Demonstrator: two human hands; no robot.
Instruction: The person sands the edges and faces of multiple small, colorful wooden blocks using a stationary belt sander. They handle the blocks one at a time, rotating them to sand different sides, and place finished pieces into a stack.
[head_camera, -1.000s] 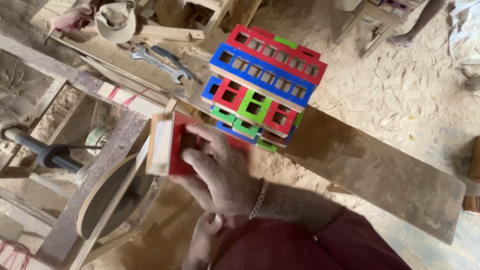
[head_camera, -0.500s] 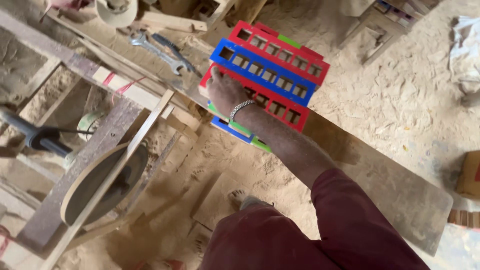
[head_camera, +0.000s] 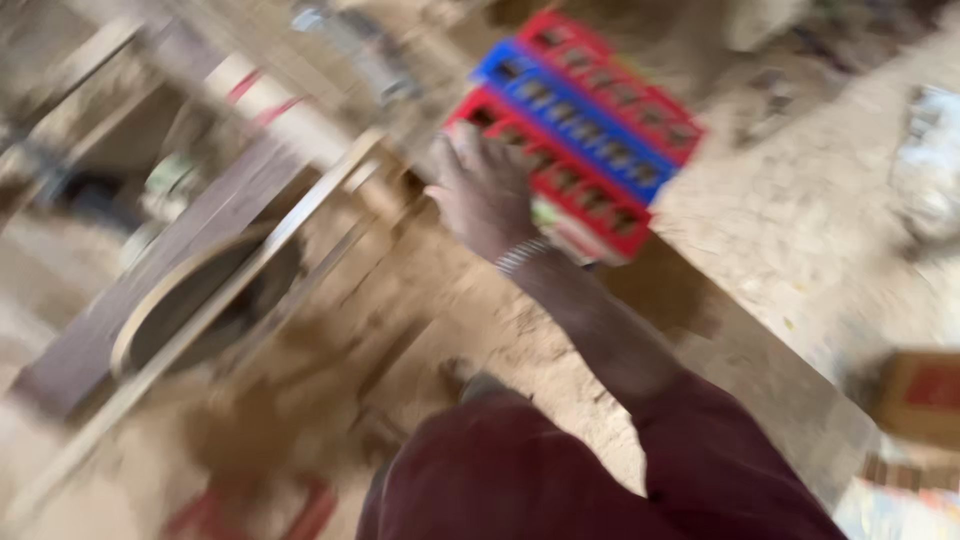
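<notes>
The picture is blurred by motion. My right hand (head_camera: 485, 195), a metal bracelet on its wrist, reaches forward from a maroon sleeve. Its fingers are curled over the near left end of a red slotted wooden frame (head_camera: 585, 195). That frame lies at the front of a stack, with a blue slotted frame (head_camera: 590, 125) and another red frame (head_camera: 625, 80) behind it. The stack rests on a long wooden plank (head_camera: 770, 380). My left hand is out of sight.
To the left stands a wooden workbench frame with a curved wooden hoop (head_camera: 190, 300) and slanted boards. Sawdust covers the ground (head_camera: 800, 190). A brown and red box (head_camera: 920, 395) sits at the right edge. My foot (head_camera: 470, 380) shows below the arm.
My right hand carried a red-faced wooden piece from the bench on the left up to the coloured stack and now rests on its front frame. The view has swung and blurred.
</notes>
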